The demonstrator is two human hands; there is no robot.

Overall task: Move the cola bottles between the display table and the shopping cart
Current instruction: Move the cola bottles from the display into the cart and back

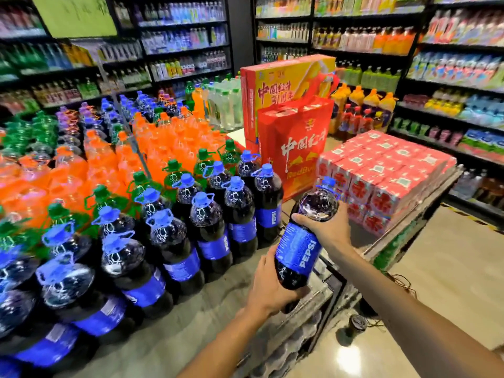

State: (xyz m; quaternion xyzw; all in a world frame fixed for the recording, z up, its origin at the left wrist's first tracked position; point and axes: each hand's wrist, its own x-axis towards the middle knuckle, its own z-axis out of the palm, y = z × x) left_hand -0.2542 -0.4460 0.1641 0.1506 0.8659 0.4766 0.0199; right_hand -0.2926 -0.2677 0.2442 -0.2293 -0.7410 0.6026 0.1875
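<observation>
A large cola bottle [301,241] with a blue cap and blue Pepsi label is held tilted above the near right corner of the display table [218,298]. My left hand [270,285] grips its dark base from below. My right hand [324,227] wraps round its shoulder just under the neck. Several more cola bottles [207,227] stand upright in rows on the table to the left. No shopping cart is in view.
Behind the colas stand orange [169,143] and green soda bottles. A red gift bag [294,143] and red boxes sit at the table's far right, beside a stack of red cartons [387,175]. Stocked drink shelves line the walls. A small dark can [357,324] stands on the floor.
</observation>
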